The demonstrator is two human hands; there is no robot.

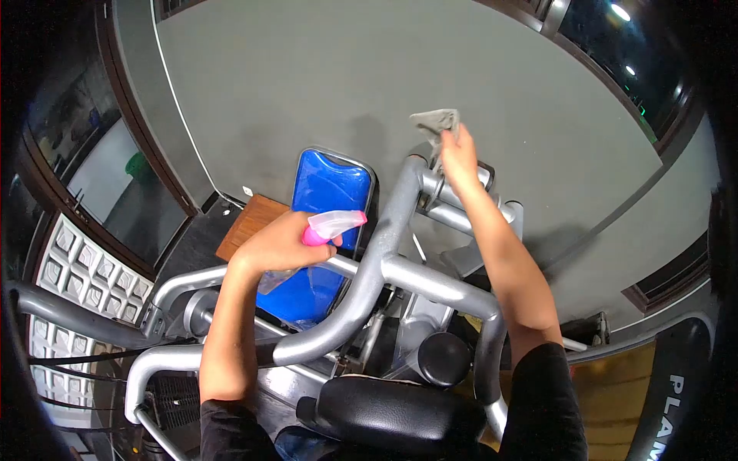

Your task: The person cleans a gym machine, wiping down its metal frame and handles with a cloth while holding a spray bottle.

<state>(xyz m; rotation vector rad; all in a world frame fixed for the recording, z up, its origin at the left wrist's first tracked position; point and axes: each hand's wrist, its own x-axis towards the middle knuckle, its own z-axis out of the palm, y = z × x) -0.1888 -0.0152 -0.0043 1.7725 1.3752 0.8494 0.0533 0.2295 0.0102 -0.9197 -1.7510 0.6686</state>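
Observation:
My left hand [286, 244] is closed round the neck of a spray bottle with a pink and whitish spray head [336, 224]; its clear body shows partly below the hand. The nozzle points right, in front of a blue chair. Farther forward and to the right, my right hand [459, 160] grips a crumpled grey cloth [437, 121], which sticks up and left from the fingers. That hand is above the top end of the grey metal machine frame [400, 203]. Whether the cloth touches the metal cannot be made out.
A black padded seat [396, 411] and a round black pad [444, 359] are close below. The blue chair [332, 183] and a brown wooden board [252, 227] stand behind the frame, before a grey wall. Curved grey bars and black cables extend left.

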